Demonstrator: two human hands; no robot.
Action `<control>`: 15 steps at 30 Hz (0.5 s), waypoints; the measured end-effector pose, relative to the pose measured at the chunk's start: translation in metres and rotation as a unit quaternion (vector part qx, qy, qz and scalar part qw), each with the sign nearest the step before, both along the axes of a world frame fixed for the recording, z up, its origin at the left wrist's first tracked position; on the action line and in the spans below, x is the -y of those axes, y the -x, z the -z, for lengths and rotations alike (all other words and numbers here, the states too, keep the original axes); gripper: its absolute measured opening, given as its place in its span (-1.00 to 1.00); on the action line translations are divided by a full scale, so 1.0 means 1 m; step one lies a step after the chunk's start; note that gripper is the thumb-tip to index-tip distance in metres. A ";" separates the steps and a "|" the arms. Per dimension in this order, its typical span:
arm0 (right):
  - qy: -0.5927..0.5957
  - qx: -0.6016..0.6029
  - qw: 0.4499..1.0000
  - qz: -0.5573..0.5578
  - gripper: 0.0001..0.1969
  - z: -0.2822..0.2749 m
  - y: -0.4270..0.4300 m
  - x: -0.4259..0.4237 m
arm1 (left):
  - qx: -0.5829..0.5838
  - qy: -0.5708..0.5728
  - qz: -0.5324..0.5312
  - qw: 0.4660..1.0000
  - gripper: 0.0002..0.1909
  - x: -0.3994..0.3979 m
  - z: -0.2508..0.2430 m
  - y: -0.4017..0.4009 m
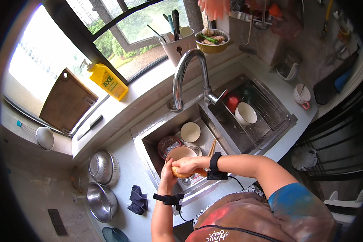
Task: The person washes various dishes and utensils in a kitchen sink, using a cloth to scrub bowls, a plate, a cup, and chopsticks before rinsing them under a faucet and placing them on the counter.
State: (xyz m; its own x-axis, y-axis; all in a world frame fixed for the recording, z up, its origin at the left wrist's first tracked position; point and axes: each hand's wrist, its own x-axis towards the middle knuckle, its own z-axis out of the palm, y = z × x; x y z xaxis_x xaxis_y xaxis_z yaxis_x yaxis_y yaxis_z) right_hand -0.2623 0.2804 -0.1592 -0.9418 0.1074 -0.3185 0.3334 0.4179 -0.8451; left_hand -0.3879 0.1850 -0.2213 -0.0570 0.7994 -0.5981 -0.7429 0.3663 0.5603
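Both my hands are over the left basin of a steel double sink (149, 154). My left hand (168, 174) grips the side of a large bowl (181, 152), cream inside with a dark rim. Against the same bowl, my right hand (187, 165) holds an orange cloth (182, 174), partly hidden by the fingers. Beyond the held bowl, a smaller cream bowl (190, 132) rests on the basin floor. A red patterned bowl (168, 146) lies to its left. Wooden chopsticks (212, 148) lean near my right wrist.
A chrome faucet (178, 78) arches over the sink. In the right basin, a white bowl (246, 113) sits by a wire rack (270, 121). A knife (90, 126) lies on the sill. Metal bowls (101, 202) and a dark cloth (138, 200) occupy the left counter.
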 end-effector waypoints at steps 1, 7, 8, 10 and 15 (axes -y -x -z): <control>0.000 0.001 1.000 0.001 -0.65 -0.002 -0.003 0.000 | -0.128 -0.028 -0.009 0.991 -0.58 -0.003 -0.001 -0.004; -0.131 -0.004 0.991 -0.006 -0.73 -0.017 -0.045 -0.010 | -0.109 -0.009 -0.058 0.992 -0.45 0.011 -0.011 0.030; -0.129 -0.058 0.986 0.084 -0.74 -0.010 -0.052 -0.019 | -0.069 0.011 -0.079 0.994 -0.42 0.012 -0.014 0.033; -0.138 -0.164 0.951 0.222 -0.77 0.002 -0.060 -0.037 | 0.013 0.031 -0.145 0.989 -0.38 0.009 -0.025 0.030; -0.084 -0.322 0.883 0.331 -0.79 -0.004 -0.038 -0.010 | 0.396 0.089 -0.132 0.904 -0.62 0.002 0.003 0.018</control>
